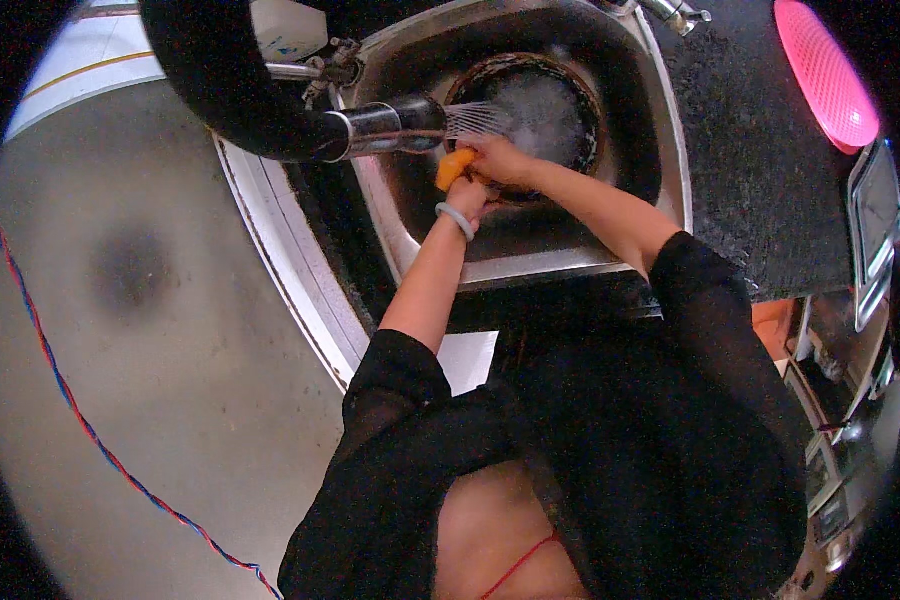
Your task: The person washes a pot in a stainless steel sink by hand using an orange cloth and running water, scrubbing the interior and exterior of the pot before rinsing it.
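Both hands meet over the left front part of a steel sink (630, 127). My right hand (501, 160) grips a soft-looking orange item (454, 168), whose kind is unclear. My left hand (474, 196), with a pale bangle on its wrist, touches the orange item from below; its fingers are partly hidden. Water sprays from a black and metal spray head (405, 126) just left of my right hand. Under the hands and to their right lies a round, dark-rimmed vessel or basin (598, 120) with foamy or splashing water inside.
A thick black hose (210, 82) arches in at the upper left beside a metal tap (337, 71) and a whitish block (291, 30). On the dark counter (765, 202) at right are a pink perforated basket (829, 75) and a metal-framed item (874, 225). A pale panel borders the sink's left.
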Available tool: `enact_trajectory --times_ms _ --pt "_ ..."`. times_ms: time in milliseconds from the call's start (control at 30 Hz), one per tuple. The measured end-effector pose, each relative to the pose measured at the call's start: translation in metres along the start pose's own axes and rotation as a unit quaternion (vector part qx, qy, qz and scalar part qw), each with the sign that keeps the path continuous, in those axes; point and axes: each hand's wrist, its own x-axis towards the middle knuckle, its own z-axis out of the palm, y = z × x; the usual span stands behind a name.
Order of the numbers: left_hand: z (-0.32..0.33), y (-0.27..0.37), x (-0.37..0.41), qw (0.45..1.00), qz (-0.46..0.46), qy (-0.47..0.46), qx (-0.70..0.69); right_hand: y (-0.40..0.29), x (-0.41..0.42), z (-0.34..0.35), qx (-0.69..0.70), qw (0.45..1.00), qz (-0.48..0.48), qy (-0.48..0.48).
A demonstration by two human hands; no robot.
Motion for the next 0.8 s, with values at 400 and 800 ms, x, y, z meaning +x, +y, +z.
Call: enact_trajectory --times_ms 400,800 --pt "0.017 0.003 -0.009 0.999 -0.009 0.036 0.006 0.004 0.024 -0.007 0.411 0.901 0.11 0.091" --pt "0.011 -0.001 -0.009 1.0 -0.019 0.003 -0.008 0.025 0.053 -0.001 0.055 0.977 0.171 0.115"
